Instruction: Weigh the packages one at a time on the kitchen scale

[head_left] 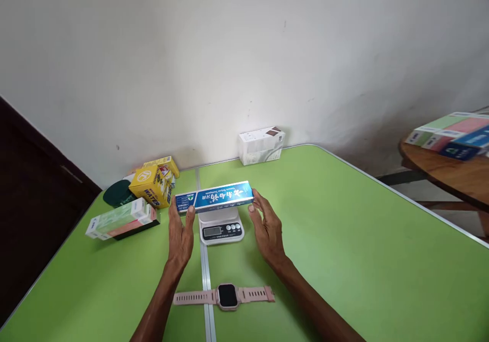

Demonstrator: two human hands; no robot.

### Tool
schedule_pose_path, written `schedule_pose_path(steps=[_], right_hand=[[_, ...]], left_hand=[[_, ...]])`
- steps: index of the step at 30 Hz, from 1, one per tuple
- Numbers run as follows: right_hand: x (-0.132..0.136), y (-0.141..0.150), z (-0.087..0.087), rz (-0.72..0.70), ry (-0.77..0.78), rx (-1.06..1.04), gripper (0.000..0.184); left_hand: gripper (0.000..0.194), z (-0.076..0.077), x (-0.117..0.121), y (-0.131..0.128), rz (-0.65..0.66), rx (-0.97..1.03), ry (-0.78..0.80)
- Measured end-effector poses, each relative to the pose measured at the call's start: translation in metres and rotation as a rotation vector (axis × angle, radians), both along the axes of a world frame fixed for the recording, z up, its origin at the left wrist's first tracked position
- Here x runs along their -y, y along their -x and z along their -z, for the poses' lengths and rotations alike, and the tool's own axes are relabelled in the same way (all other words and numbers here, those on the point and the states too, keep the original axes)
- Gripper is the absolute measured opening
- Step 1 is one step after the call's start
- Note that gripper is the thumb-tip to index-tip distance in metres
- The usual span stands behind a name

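Note:
A long blue toothpaste box [219, 196] with upside-down lettering lies level between my hands, over the platform of a white kitchen scale [222, 232]. My left hand [181, 235] grips its left end, thumb on the near side. At the opposite end, my right hand [266, 225] holds it between thumb and fingers. Whether the box touches the scale's platform I cannot tell. The scale's dark display and round buttons face me. Closer to me, a pink smartwatch [227, 296] is laid out flat with its strap stretched sideways.
On the green table [344, 250], stacked toothpaste boxes [118, 219], yellow boxes [153, 184] and a dark green round object [118, 193] stand at left. A white box [262, 146] is by the wall. More boxes [454, 133] rest on a wooden surface [439, 171] at right.

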State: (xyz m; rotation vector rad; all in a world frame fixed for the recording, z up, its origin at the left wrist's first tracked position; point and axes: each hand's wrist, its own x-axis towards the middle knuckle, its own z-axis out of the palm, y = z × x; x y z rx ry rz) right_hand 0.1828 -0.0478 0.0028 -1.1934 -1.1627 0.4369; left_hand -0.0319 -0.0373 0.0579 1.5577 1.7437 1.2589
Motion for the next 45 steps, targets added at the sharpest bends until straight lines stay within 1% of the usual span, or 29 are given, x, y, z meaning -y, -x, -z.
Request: schedule_pose_path(steps=[2,5,9,11,12,14,16,18,21,26,28,31,33,35,38,40,42,45], right_hand=[[-0.003,0.007,0.008,-0.019,0.019,0.005,0.057],[-0.006,0.009,0.016,-0.041,0.057,0.018,0.057],[-0.009,0.001,0.017,-0.036,0.107,0.037,0.059],[-0.011,-0.006,0.018,-0.003,0.135,0.029,0.062],[-0.012,-0.011,0.019,0.025,0.151,0.02,0.065],[-0.015,-0.021,0.023,0.087,0.198,-0.018,0.072],[-0.018,-0.032,0.028,0.125,0.256,-0.085,0.075],[-0.019,-0.041,0.032,0.127,0.312,-0.126,0.071],[-0.019,-0.048,0.035,0.123,0.353,-0.093,0.062],[-0.021,-0.047,0.037,0.141,0.322,-0.037,0.056],[-0.021,-0.047,0.036,0.14,0.321,-0.03,0.056],[-0.017,-0.045,0.031,0.12,0.326,-0.021,0.06],[-0.013,-0.041,0.026,0.081,0.317,-0.016,0.065],[-0.009,-0.034,0.021,0.014,0.313,-0.008,0.068],[-0.006,-0.022,0.018,-0.105,0.309,0.013,0.071],[-0.003,-0.015,0.018,-0.139,0.303,0.019,0.071],[0.001,-0.011,0.018,-0.123,0.322,0.012,0.073],[0.011,-0.004,0.012,-0.076,0.386,-0.007,0.084]], left_hand=[[0.095,0.01,-0.003,0.012,0.003,0.023,0.047],[0.096,0.023,-0.006,0.021,0.025,0.053,0.088],[0.091,0.035,-0.009,0.031,0.119,0.115,0.085],[0.092,0.04,-0.011,0.037,0.172,0.195,0.076],[0.091,0.043,-0.013,0.041,0.177,0.236,0.072],[0.089,0.049,-0.018,0.051,0.143,0.29,0.067],[0.086,0.056,-0.022,0.059,0.111,0.32,0.088],[0.086,0.063,-0.026,0.066,0.116,0.346,0.113],[0.088,0.069,-0.029,0.069,0.109,0.36,0.105],[0.079,0.072,-0.03,0.067,0.084,0.33,0.06],[0.079,0.072,-0.03,0.067,0.083,0.321,0.057],[0.083,0.072,-0.027,0.066,0.074,0.309,0.068],[0.083,0.071,-0.021,0.062,0.06,0.264,0.055],[0.083,0.069,-0.013,0.054,0.065,0.197,0.017],[0.081,0.066,-0.001,0.039,0.127,0.137,-0.014],[0.081,0.065,0.004,0.03,0.174,0.15,0.005],[0.084,0.064,0.009,0.024,0.198,0.192,0.025],[0.088,0.06,0.019,0.021,0.175,0.281,0.021]])
